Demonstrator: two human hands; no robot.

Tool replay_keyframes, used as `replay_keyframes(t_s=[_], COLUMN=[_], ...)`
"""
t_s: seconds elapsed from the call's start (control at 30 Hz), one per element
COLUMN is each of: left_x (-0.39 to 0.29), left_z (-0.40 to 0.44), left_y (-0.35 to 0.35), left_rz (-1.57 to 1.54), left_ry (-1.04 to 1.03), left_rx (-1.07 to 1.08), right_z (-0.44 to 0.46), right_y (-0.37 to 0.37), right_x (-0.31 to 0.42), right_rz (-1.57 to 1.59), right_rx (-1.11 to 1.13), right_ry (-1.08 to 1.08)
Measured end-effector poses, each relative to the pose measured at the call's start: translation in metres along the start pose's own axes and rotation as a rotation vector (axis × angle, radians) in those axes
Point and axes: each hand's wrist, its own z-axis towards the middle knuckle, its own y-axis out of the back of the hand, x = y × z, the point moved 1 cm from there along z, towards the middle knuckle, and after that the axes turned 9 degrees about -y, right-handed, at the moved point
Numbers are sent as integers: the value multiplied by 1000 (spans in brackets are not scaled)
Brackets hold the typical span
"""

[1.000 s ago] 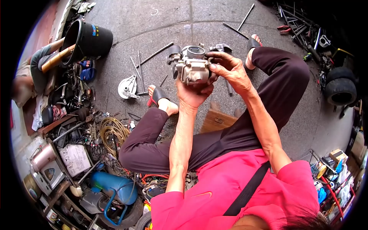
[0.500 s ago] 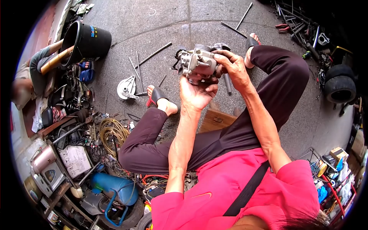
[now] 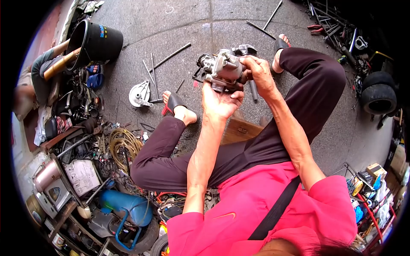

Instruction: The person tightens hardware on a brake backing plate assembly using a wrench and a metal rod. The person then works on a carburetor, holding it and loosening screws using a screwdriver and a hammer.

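A grey metal carburetor (image 3: pixel 226 66) is held up in front of me above the floor. My left hand (image 3: pixel 220 100) cradles it from below, with the fingers curled up against its underside. At its right side, my right hand (image 3: pixel 258 74) grips the body, thumb and fingers closed on it. Small fittings stick out at the carburetor's left end. Its lower right part is partly hidden by my fingers. Just beyond my right hand, a dark rod (image 3: pixel 254 91) shows, partly covered by the hand.
A silver brake hub plate (image 3: pixel 140 94) and thin metal rods (image 3: pixel 171 57) lie on the floor. Between my legs stands a wooden box (image 3: pixel 239 130). A black bucket (image 3: pixel 102 47) is at upper left, beside another person's arm. Tyres (image 3: pixel 379 98) lie right; a blue tank (image 3: pixel 126 207) sits lower left.
The carburetor has been turned in my hands, so its top is tilted differently and another face shows. Both hands keep their hold and have shifted only slightly.
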Motion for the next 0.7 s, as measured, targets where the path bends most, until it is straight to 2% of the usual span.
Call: replay_keyframes(t_s=[0.13, 0.23, 0.27, 0.3, 0.4, 0.43, 0.5, 0.57, 0.67, 0.7], left_x=[-3, -6, -6, -10, -10, -9, -19, -20, -12, -4], left_z=[8, 15, 16, 20, 26, 22, 39, 33, 17, 5], left_y=[10, 15, 14, 24, 36, 26, 63, 69, 77, 65], left_rz=[21, 85, 128, 71, 167, 341, 267, 327, 611, 729], left_ry=[-27, -18, -37, -19, -95, -129, -43, -12, -67, -158], left_rx=[-8, -89, -113, -49, -169, -222, -256, -281, -355, -400], right_z=[4, 9, 7, 12, -2, -3, 7, 10, 18, 17], right_y=[7, 11, 12, 14, -5, -8, -8, -4, 2, 2], right_x=[4, 6, 8, 0, 9, 5, -25, -33, -59, -64], right_rz=[-112, -675, -770, -669, -761, -830, -817, -723, -557, -496], right_rx=[-2, -247, -244, -117, 79, 124, 9, 40, 114, 151], right_ry=[-144, 167, 248, 254, 284, 280, 226, 167, 73, 40])
